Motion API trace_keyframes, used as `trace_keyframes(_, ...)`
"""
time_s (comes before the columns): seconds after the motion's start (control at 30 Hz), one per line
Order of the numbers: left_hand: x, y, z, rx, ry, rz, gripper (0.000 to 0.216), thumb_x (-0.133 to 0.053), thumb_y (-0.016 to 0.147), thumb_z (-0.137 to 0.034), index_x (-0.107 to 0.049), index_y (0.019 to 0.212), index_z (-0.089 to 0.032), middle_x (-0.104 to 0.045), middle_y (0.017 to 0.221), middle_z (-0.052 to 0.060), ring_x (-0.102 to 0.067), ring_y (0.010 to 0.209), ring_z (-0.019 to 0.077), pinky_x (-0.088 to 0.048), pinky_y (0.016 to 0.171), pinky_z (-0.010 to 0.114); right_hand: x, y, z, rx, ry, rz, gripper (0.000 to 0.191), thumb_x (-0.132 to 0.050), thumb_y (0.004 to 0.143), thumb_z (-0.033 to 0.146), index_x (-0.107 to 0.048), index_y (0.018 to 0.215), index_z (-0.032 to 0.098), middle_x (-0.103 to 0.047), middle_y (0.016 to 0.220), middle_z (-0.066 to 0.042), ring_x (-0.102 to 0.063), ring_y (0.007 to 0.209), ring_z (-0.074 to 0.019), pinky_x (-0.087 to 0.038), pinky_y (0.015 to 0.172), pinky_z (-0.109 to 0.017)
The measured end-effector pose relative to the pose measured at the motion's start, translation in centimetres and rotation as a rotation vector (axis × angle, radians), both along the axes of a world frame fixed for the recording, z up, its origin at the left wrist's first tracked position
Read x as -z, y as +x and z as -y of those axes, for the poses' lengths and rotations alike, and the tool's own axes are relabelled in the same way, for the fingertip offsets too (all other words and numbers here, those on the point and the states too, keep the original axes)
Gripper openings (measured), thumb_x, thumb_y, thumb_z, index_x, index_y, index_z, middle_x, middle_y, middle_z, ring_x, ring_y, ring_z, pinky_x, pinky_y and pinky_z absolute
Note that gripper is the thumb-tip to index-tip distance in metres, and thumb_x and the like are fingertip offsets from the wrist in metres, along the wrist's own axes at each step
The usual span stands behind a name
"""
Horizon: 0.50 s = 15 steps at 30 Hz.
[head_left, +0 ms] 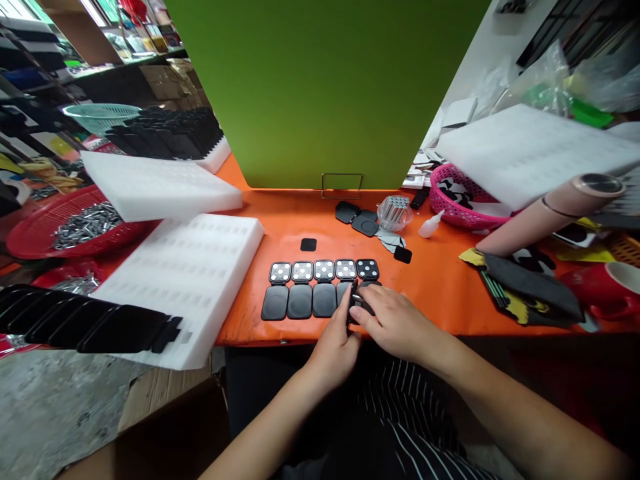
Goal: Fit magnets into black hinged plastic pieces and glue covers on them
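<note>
Both my hands meet over the table's front edge. My left hand [341, 330] is closed around a thin black plate-like part [353, 303], tilted up on edge. Against its right side my right hand [395, 313] is closed, thumb and fingers pressed together near a small shiny bit. Whether that bit belongs to the part is hidden. Just left of my hands lie opened black hinged cases in a row. Their upper halves [324, 270] carry white dots, while the lower halves [300, 302] are plain black. My hands partly cover the cases at the row's right end.
Behind the row are a small black square pad [309, 245], opened black cases [364, 222], a bag of metal pins [395, 212] and a dropper bottle [431, 225]. White foam blocks [190, 280] stand left, beside a red basket [30, 230] of metal parts. A pink flask [555, 210] leans at right.
</note>
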<state>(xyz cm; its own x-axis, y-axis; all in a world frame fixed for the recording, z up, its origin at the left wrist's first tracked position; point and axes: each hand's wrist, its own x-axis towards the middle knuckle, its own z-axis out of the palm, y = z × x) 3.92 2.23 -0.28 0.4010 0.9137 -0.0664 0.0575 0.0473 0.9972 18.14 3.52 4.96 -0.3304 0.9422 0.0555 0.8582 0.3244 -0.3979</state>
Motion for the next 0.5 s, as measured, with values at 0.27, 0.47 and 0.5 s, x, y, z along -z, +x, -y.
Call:
trace_keyframes(0.27,-1.0,0.5,-0.2,0.023,-0.109,0.032,0.049,-0.045,0.073,-0.008,-0.045,0.121,-0.017,-0.052,0.121,0.009,-0.046,0.111,0.0248,-0.039,0.093,0.038,1.5,-0.5,-0.3,0.037,0.018,-0.136,0.027,-0.046,0.086,0.035,-0.049,0.065,0.018,-0.055,0.066,0.000,-0.049,0.064,-0.0133,-0.032,0.057,-0.024)
trace_keyframes(0.47,-0.7,0.6,-0.6,-0.069,-0.258,0.148,0.070,-0.046,0.065,-0.005,-0.031,0.131,-0.020,-0.047,0.127,0.007,-0.044,0.116,0.0243,-0.039,0.094,0.036,1.5,-0.6,0.2,0.009,-0.052,-0.229,0.021,-0.033,0.092,0.026,-0.051,0.084,0.019,-0.057,0.079,-0.002,-0.051,0.073,-0.0151,-0.037,0.065,-0.026)
trace_keyframes(0.5,-0.5,0.7,-0.7,-0.067,-0.216,0.125,0.071,-0.045,0.065,-0.005,-0.029,0.133,-0.020,-0.044,0.130,0.006,-0.039,0.120,0.0244,-0.035,0.097,0.036,1.4,-0.6,0.3,-0.009,-0.043,-0.206,0.021,-0.031,0.092,0.023,-0.051,0.086,0.019,-0.057,0.082,-0.003,-0.051,0.076,-0.0160,-0.038,0.068,-0.028)
